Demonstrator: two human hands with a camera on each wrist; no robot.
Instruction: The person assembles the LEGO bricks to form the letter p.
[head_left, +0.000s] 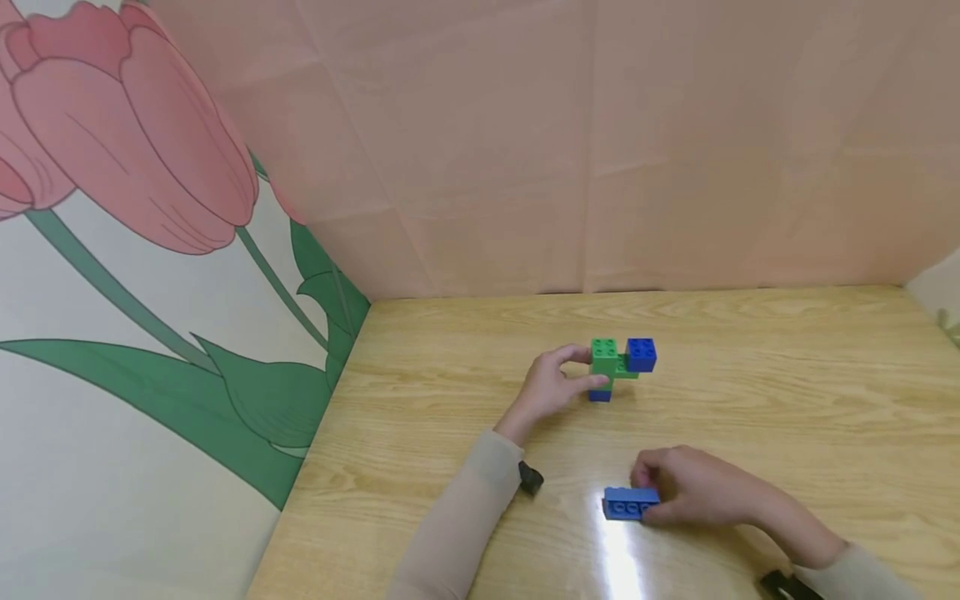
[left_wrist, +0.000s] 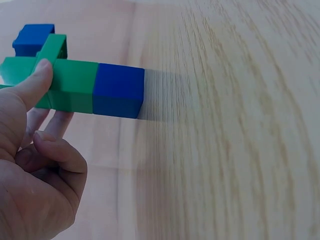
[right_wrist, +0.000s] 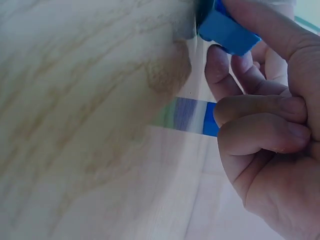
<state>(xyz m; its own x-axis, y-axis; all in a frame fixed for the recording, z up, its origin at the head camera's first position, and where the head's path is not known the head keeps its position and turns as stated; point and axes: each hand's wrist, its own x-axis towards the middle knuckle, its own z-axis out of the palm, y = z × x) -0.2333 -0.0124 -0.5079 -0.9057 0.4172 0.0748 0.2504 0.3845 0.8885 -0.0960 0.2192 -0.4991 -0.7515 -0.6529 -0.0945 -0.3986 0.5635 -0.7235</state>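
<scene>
My left hand grips a small build of toy building bricks by its green column, thumb on one side and fingers on the other. A blue brick forms the foot of that column and looks to stand on the table. On a green arm to the right sits another blue brick. Closer to me, my right hand pinches one end of a longer blue brick, its hollow underside facing me. The right wrist view shows the long brick between thumb and fingers, with the other fingers curled.
The wooden table reaches back to a pink cloth wall. On the left stands a panel with painted tulips. Dark straps or devices show at both wrists. A bright light reflection lies just in front of the long brick.
</scene>
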